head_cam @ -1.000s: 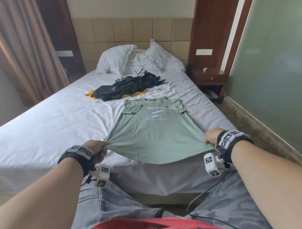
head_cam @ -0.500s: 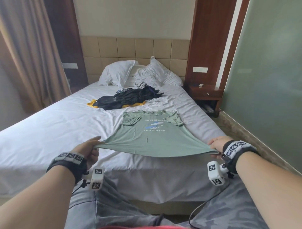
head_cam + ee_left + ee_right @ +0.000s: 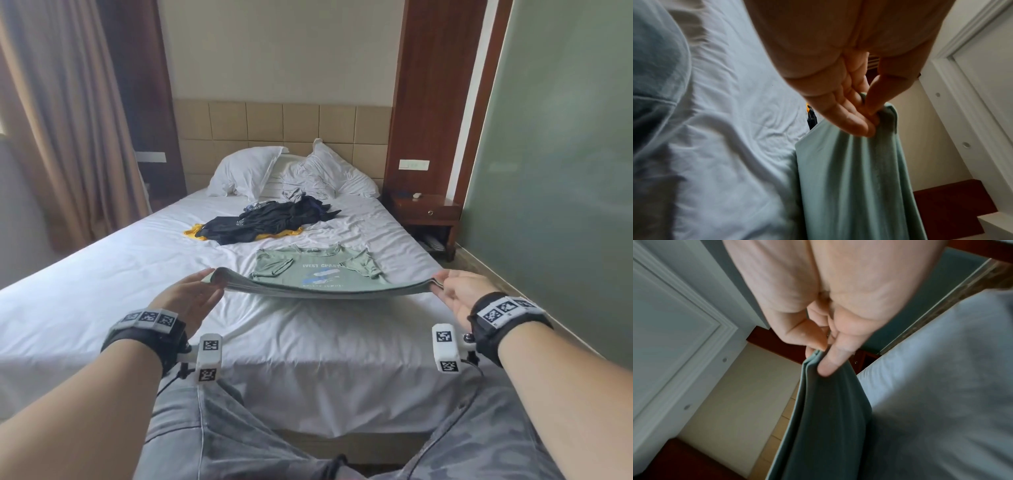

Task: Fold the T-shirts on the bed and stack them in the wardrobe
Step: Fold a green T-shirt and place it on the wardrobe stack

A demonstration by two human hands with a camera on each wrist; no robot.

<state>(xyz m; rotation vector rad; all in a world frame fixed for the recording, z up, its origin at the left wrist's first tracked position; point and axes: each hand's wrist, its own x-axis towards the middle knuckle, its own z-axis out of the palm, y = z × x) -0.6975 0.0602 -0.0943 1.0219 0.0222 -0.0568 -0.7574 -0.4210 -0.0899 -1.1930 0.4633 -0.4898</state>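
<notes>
A green T-shirt (image 3: 318, 270) with "WEST COAST" print lies face up on the white bed (image 3: 102, 274), sleeves folded in. Its hem is lifted off the sheet and stretched between my hands. My left hand (image 3: 202, 289) pinches the left hem corner between thumb and fingers, as the left wrist view shows, hand (image 3: 869, 116) on green cloth (image 3: 849, 178). My right hand (image 3: 445, 286) pinches the right hem corner; in the right wrist view the hand (image 3: 824, 356) pinches the folded edge of the shirt (image 3: 824, 418). A pile of dark shirts (image 3: 267, 222) over a yellow one (image 3: 193, 231) lies farther up the bed.
Two white pillows (image 3: 246, 171) lean on the padded headboard. A wooden nightstand (image 3: 424, 212) stands right of the bed beside a frosted glass wall (image 3: 555, 171). Curtains (image 3: 61, 120) hang at the left. The wardrobe is out of view.
Both hands have risen and moved forward toward the collar, lifting the hem off the sheet. The shirt's lower half now arches over its upper half.
</notes>
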